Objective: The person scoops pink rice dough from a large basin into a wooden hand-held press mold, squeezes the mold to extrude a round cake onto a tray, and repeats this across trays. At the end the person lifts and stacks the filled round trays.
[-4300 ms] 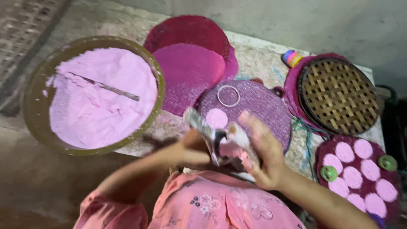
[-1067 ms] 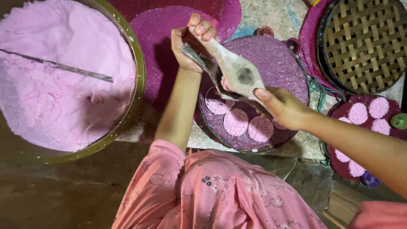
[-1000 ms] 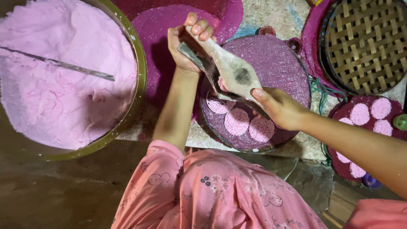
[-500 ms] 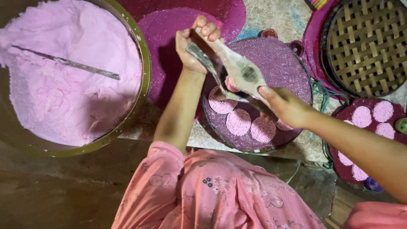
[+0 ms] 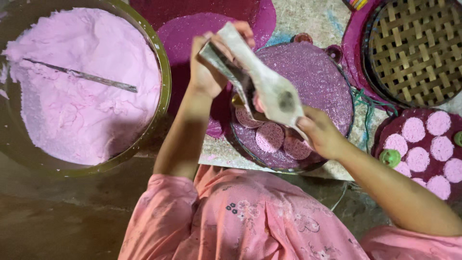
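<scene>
Hands hold one crumpled pale cloth [image 5: 269,89] stretched above purple round tray [image 5: 322,82]. Left hand [image 5: 209,67] pinches cloth's upper end, fingers closed on it; right hand [image 5: 320,132] grips lower end, fingers curled shut around it. Cloth hangs slanted over three pink discs [image 5: 269,137] lying on tray's near part. Big olive bowl [image 5: 161,62] of pink powder sits left, thin metal stick [image 5: 82,75] lying on powder. Woven bamboo lid [image 5: 416,53] upper right. Dark tray [image 5: 385,132] with more pink discs far right.

floor [image 5: 57,216]: dark brown, bare, perhaps earthen | work surface [image 5: 313,19]: pale, speckled, stained | light: dim
</scene>
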`<state>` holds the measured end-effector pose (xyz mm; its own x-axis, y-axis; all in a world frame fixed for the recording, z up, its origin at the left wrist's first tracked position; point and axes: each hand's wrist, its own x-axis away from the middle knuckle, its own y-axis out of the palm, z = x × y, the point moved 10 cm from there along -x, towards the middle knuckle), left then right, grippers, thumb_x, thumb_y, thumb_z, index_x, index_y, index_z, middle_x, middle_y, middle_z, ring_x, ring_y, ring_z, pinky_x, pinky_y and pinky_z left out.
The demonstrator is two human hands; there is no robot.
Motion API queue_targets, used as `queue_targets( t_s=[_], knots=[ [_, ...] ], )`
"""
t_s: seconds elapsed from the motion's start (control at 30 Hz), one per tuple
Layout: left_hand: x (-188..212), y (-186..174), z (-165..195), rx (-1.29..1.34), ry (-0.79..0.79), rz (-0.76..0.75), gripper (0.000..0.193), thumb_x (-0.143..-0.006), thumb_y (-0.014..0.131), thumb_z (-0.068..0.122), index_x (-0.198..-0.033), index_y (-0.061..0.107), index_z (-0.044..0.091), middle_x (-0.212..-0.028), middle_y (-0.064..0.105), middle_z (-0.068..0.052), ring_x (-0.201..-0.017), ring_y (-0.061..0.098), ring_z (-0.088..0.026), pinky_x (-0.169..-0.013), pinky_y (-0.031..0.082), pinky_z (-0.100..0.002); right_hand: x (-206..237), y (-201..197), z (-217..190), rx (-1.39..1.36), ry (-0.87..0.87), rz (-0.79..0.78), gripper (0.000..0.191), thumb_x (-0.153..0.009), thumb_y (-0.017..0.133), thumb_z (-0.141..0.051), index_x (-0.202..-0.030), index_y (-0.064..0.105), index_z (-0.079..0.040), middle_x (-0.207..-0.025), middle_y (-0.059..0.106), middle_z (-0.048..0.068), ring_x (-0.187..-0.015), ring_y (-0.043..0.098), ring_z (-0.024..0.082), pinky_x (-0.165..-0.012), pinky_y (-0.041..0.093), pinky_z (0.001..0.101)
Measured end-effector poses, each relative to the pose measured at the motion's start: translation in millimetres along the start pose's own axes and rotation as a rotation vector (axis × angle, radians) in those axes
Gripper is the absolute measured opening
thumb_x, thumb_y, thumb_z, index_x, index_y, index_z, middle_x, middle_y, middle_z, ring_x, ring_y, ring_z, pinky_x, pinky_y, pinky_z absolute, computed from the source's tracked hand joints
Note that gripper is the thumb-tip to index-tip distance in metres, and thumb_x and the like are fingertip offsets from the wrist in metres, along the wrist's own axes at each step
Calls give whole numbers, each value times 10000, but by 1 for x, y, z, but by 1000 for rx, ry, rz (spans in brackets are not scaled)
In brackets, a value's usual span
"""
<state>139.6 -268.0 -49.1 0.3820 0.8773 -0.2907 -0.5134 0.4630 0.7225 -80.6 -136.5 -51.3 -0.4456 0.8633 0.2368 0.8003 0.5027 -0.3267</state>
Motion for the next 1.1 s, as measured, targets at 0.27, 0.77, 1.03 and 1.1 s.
queue_targets(
  t_s=[0.27, 0.77, 1.03, 1.1],
  knots=[
    [63, 41, -89, -1283, -105, -59, 491, -765, 755, 214, -1231, 632, 121, -1340, 500, -102, -1249, 506, -265, -1110, 395, -418, 78, -40, -18, -415, -230, 255, 935, -876, 643, -777, -1365, 532, 13, -1151, 630, 100, -921, 646, 228, -783, 523, 376],
    [67, 32, -101, -1530, 15, -130, 73, -927, 752, 248, -960, 811, 219, -1219, 676, 40, -1241, 517, -192, -1054, 278, -468, 125, -58, 17, -580, -246, 412, 1008, -857, 554, -879, -1388, 489, -26, -1108, 617, 140, -950, 618, 269, -836, 507, 434],
    [79, 39, -79, -1732, -36, -54, 146, -971, 697, 176, -1058, 800, 230, -1274, 655, 48, -1280, 520, -170, -1122, 259, -497, 125, -55, 22, -601, -238, 440, 998, -865, 534, -891, -1328, 521, -7, -1005, 637, 147, -931, 635, 278, -850, 522, 439],
    [83, 43, -75, -1667, -56, -118, 366, -900, 739, 183, -1264, 698, 196, -1369, 614, -1, -1333, 472, -227, -1102, 247, -506, 125, -55, 23, -592, -231, 447, 1000, -857, 531, -894, -1318, 527, -7, -1031, 646, 145, -925, 642, 273, -847, 528, 435]
  ],
)
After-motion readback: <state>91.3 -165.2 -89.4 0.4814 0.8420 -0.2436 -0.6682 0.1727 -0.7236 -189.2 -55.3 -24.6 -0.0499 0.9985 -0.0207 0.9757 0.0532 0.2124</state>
